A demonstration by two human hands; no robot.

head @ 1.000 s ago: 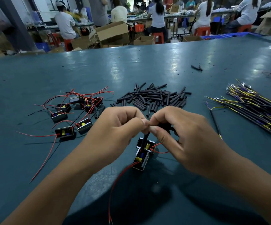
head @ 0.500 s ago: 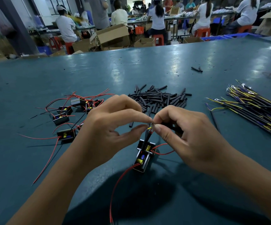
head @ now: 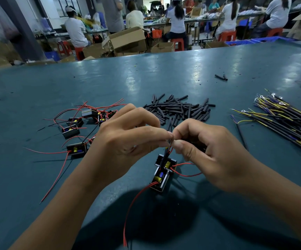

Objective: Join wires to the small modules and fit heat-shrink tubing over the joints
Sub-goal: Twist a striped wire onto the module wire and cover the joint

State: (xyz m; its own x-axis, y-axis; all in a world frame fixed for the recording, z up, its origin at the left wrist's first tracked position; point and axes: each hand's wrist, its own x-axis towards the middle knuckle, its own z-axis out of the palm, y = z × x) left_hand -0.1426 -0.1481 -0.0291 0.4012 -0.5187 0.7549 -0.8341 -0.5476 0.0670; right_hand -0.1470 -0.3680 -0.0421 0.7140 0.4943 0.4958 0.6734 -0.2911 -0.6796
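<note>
Black and boxy, the module sits on the blue-green table just below both hands, its long axis running near to far, tilted a little to the right at the far end; a red wire leaves its near end and trails toward the viewer, and another red wire loops out on the right side. A black wire rises from the far end of the module up to the fingertips. The left hand pinches the wire ends between thumb and forefinger, the other fingers curled above; the right hand pinches the same spot from the other side, fingers curled; the two pinches touch. Beyond the hands lies a pile of black tubing pieces; to the left, other modules with tangled red leads; to the right, a bundle of yellow and dark wires, lying apart.
</note>
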